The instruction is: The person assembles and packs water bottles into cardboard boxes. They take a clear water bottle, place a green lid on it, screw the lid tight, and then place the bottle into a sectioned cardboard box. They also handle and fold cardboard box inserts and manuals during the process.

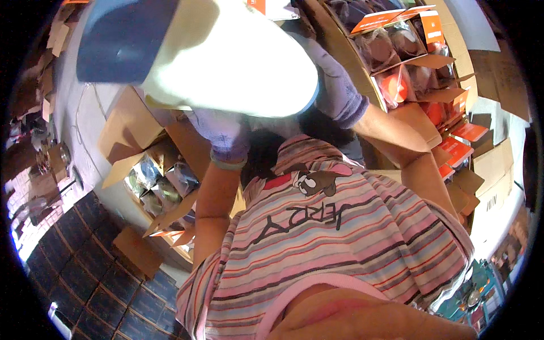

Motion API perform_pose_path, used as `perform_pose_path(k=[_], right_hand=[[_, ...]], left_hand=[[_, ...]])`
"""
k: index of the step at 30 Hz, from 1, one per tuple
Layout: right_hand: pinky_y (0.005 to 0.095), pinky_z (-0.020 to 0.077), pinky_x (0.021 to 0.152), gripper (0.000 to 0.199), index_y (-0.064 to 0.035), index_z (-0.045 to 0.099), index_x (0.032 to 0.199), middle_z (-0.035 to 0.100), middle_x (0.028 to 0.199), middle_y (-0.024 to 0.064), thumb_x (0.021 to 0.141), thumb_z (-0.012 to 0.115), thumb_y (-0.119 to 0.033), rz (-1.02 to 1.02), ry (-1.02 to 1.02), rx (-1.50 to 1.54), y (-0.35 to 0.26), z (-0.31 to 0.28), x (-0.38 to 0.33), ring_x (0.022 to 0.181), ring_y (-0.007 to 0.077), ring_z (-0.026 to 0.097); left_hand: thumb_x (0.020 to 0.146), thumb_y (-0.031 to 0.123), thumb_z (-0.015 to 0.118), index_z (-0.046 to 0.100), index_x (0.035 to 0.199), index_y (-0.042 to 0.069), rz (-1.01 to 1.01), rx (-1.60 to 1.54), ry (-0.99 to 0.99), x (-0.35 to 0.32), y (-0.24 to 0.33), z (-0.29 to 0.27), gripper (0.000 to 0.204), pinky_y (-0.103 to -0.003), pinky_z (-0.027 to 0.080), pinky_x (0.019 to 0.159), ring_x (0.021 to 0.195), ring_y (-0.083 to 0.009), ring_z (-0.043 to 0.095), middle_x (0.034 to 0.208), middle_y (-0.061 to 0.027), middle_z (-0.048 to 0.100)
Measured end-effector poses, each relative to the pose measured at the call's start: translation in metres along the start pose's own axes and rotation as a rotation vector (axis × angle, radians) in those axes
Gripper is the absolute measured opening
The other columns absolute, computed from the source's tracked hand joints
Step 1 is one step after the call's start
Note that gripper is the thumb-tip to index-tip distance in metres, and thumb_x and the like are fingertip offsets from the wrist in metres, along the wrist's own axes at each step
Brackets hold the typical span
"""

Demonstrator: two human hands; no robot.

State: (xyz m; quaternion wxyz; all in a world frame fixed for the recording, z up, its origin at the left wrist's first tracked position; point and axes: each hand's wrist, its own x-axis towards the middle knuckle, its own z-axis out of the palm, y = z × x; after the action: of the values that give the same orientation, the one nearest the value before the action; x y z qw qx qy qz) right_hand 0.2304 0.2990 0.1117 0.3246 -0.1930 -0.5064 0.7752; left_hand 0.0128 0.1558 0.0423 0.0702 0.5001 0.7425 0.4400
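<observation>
A large, smooth white object with a rounded end and a dark blue section (243, 62) fills the upper middle, close to the camera. Its exact kind cannot be made out, as strong light washes out the surface. My left hand (222, 131), in a pale purple knit glove, is at its lower edge, fingers hidden behind it. My right hand (339, 85), gloved the same way, wraps its right side, with the fingertips out of sight. Both hands appear closed on this object in front of my striped shirt.
At the right, an open carton (362, 62) holds several orange boxes and plastic-wrapped round items. Another open cardboard box (133, 122) at the left contains bagged pieces. Dark stacked boxes (96, 272) fill the lower left. A tall carton (492, 192) stands at the far right.
</observation>
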Motion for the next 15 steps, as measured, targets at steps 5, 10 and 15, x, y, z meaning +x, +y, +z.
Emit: perform_pose_path(k=[5, 10, 15], right_hand=[[0.0397, 0.0341, 0.111, 0.069, -0.0101, 0.033, 0.147, 0.043, 0.146, 0.0078, 0.097, 0.038, -0.057, 0.091, -0.008, 0.764, 0.013, 0.019, -0.005, 0.133, 0.0220, 0.043], [0.0446, 0.0331, 0.111, 0.075, -0.0127, 0.031, 0.148, 0.040, 0.148, 0.0081, 0.094, 0.036, -0.064, 0.046, -0.269, 1.053, 0.015, -0.001, 0.009, 0.134, 0.0249, 0.042], [0.0400, 0.0465, 0.099, 0.061, -0.0035, 0.048, 0.132, 0.057, 0.127, 0.0165, 0.088, 0.057, -0.045, 0.140, 0.160, 0.643, 0.004, -0.040, 0.015, 0.113, 0.0241, 0.059]], left_hand=[[0.094, 0.041, 0.050, 0.044, 0.136, 0.006, 0.020, 0.240, 0.023, 0.012, 0.038, 0.002, 0.055, -0.044, 0.040, 0.101, 0.121, -0.0291, 0.050, 0.134, -0.0132, 0.050], [0.094, 0.041, 0.050, 0.047, 0.135, 0.004, 0.367, 1.291, -0.215, 0.004, 0.034, -0.025, 0.055, -0.046, 0.038, 0.103, 0.120, -0.0314, 0.051, 0.133, -0.0148, 0.052], [0.091, 0.055, 0.045, 0.037, 0.141, 0.004, 0.970, 3.135, -0.212, 0.000, 0.006, -0.108, 0.072, -0.052, 0.033, 0.109, 0.128, -0.0339, 0.043, 0.143, -0.0151, 0.042]])
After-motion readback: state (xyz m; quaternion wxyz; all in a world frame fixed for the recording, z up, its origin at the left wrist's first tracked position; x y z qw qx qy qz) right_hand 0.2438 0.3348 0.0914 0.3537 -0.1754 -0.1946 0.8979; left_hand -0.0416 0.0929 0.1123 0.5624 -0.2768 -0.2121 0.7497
